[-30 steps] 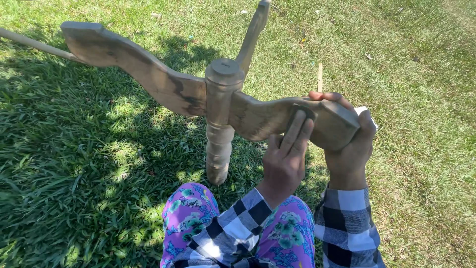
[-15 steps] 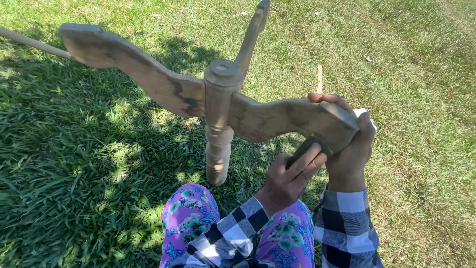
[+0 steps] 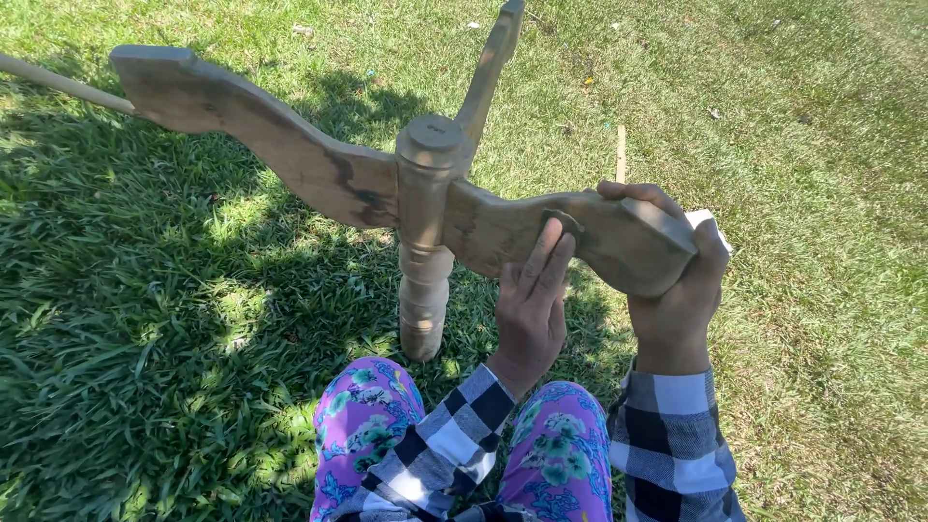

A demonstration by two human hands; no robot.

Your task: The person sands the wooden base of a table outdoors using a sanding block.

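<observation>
A wooden pedestal base stands upside down on the grass, with a turned centre post (image 3: 426,222) and three curved legs. My right hand (image 3: 677,280) grips the end of the near leg (image 3: 619,242) from behind, with the fingers over its top edge. A white scrap (image 3: 713,224) shows behind that hand. My left hand (image 3: 532,304) lies flat against the side of the same leg, its fingertips pressing a small brown sanding piece (image 3: 563,222) onto the wood. A second leg (image 3: 242,126) reaches left and a third leg (image 3: 493,53) points away.
Grass (image 3: 145,338) lies all around, shaded at the left and sunlit at the right. A thin wooden pole (image 3: 63,85) lies at the far left and a small stick (image 3: 620,150) lies beyond the base. My knees in floral trousers (image 3: 362,425) are at the bottom.
My left hand slid down under the leg and has come back up onto its side, with the sanding piece under the fingertips. My right hand has kept its grip.
</observation>
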